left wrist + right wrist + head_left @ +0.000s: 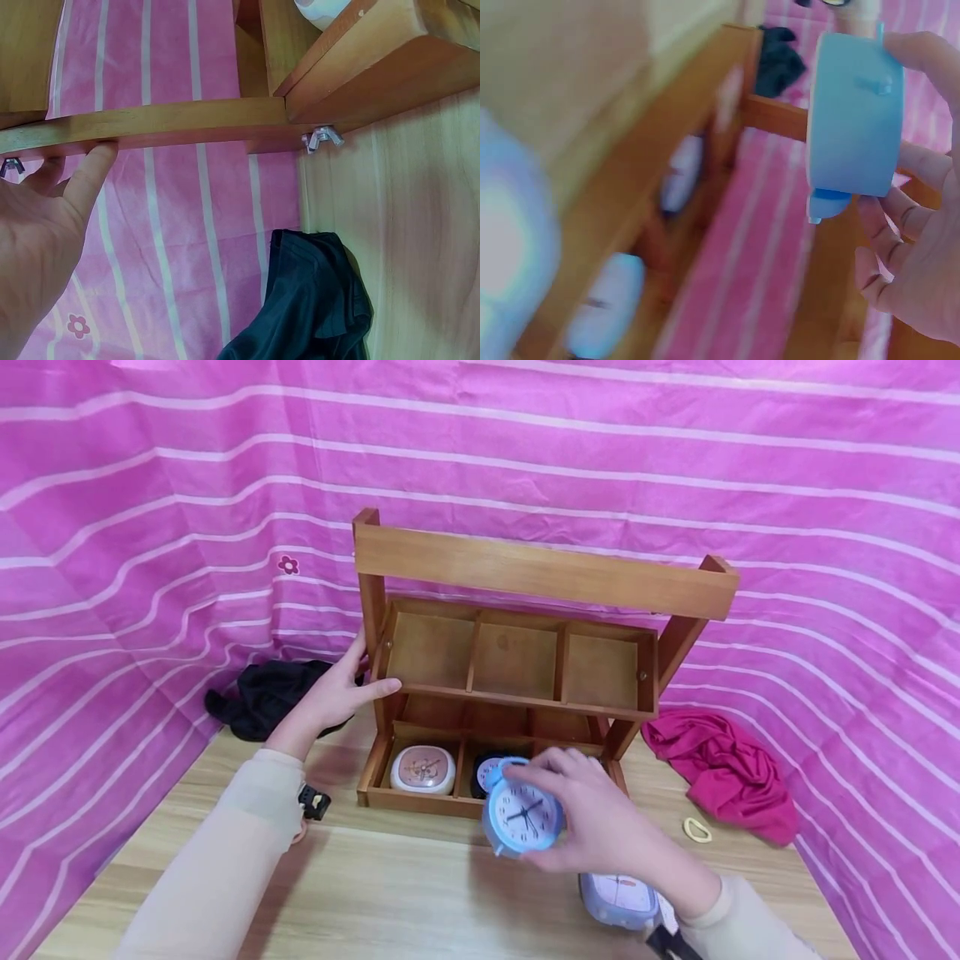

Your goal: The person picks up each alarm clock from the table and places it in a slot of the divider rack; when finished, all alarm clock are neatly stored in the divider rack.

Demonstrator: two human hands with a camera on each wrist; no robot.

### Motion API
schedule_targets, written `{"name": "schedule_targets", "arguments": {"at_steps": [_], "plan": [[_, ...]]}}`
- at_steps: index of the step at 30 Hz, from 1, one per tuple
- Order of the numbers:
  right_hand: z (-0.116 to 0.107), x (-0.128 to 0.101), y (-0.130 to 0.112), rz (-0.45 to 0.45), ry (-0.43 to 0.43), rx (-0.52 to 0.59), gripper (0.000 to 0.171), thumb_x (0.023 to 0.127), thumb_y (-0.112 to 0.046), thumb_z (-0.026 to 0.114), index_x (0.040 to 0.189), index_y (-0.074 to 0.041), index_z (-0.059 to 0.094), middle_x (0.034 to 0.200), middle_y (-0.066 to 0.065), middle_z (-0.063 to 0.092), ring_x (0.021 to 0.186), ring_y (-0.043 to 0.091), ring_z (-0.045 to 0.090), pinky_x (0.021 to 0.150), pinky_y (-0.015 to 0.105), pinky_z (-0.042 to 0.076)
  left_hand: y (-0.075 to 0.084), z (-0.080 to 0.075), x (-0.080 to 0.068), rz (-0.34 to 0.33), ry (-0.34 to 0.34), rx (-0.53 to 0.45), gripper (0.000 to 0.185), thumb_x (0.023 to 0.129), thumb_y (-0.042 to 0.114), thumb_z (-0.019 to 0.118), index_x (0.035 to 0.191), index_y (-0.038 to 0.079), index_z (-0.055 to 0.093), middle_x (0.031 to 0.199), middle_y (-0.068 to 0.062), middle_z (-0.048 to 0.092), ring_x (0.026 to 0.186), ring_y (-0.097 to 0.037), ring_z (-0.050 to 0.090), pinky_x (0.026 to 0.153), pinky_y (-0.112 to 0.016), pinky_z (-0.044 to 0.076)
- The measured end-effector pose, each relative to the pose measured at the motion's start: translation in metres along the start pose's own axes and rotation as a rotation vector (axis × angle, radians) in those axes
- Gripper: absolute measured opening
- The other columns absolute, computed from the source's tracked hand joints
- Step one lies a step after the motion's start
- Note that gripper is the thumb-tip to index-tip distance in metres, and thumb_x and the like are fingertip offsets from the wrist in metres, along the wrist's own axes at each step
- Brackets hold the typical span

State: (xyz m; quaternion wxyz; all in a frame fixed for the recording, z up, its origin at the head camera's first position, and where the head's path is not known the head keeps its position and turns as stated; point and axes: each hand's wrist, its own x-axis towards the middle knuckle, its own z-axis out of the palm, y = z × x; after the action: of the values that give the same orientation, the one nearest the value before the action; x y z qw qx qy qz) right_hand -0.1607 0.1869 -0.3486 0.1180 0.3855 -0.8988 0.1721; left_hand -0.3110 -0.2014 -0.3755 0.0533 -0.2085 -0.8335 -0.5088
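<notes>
While I watch: right hand (600, 827) fingers clamp blue clock (522, 817).
Left wrist: left hand (37, 225) fingers straight, touching rack (172, 124); wing nut (322, 138).
Around: black cloth (270, 695).

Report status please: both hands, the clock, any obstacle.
Left hand steadies wooden rack. Right hand holds blue clock before lower tray. Two clocks already inside; right compartment hidden.

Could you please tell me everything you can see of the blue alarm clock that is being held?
The blue alarm clock is round, with a light blue casing that looks like plastic, a pale dial with dark numerals and hands, and small feet seen from the right wrist view. The right hand grips it by the rim, lifted off the table, dial facing up toward the camera, just in front of the wooden rack.
</notes>
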Motion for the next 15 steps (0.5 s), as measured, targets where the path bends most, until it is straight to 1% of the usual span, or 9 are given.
{"name": "schedule_targets", "arguments": {"at_steps": [4,7,9,11,15], "plan": [[-0.026,0.033,-0.004,-0.033,0.032,0.015,0.090,0.064,-0.054,0.097,0.144,-0.029,0.064,0.127,-0.006,0.060,0.116,0.016,0.052,0.089,0.043,0.051,0.000,-0.001,0.002,-0.008,-0.005,0.012,0.103,0.098,0.031,0.075,0.164,0.052,-0.002,0.173,-0.010,0.021,0.152,-0.050,0.027,0.120,-0.066,0.027],[-0.041,0.057,-0.005,-0.045,0.058,0.038,0.091,0.066,-0.048,0.097,0.147,-0.027,0.061,0.130,-0.002,0.059,0.119,0.019,0.050,0.088,0.042,0.054,0.000,-0.003,0.004,-0.015,-0.008,0.032,0.104,0.098,0.035,0.075,0.163,0.055,-0.003,0.173,-0.009,0.021,0.152,-0.050,0.028,0.119,-0.067,0.028],[-0.046,0.074,-0.003,-0.047,0.070,0.048,0.092,0.068,-0.045,0.097,0.149,-0.024,0.059,0.131,0.000,0.058,0.120,0.020,0.048,0.087,0.041,0.055,0.000,-0.004,0.004,-0.020,-0.005,0.037,0.103,0.098,0.036,0.075,0.163,0.055,-0.003,0.172,-0.010,0.021,0.151,-0.050,0.029,0.119,-0.067,0.028],[-0.049,0.091,-0.002,-0.047,0.075,0.058,0.093,0.070,-0.042,0.097,0.150,-0.020,0.057,0.133,0.002,0.057,0.122,0.022,0.048,0.089,0.043,0.056,0.000,-0.004,0.002,-0.024,0.000,0.040,0.103,0.098,0.036,0.075,0.163,0.054,-0.003,0.172,-0.011,0.022,0.151,-0.051,0.029,0.118,-0.068,0.029],[-0.049,0.120,0.001,-0.010,0.084,0.076,0.089,0.072,-0.041,0.096,0.149,-0.017,0.056,0.134,0.004,0.057,0.124,0.023,0.047,0.093,0.044,0.055,0.001,-0.001,-0.002,-0.025,0.001,0.027,0.104,0.098,0.035,0.075,0.165,0.050,-0.003,0.172,-0.012,0.022,0.151,-0.051,0.029,0.119,-0.067,0.029]]}}
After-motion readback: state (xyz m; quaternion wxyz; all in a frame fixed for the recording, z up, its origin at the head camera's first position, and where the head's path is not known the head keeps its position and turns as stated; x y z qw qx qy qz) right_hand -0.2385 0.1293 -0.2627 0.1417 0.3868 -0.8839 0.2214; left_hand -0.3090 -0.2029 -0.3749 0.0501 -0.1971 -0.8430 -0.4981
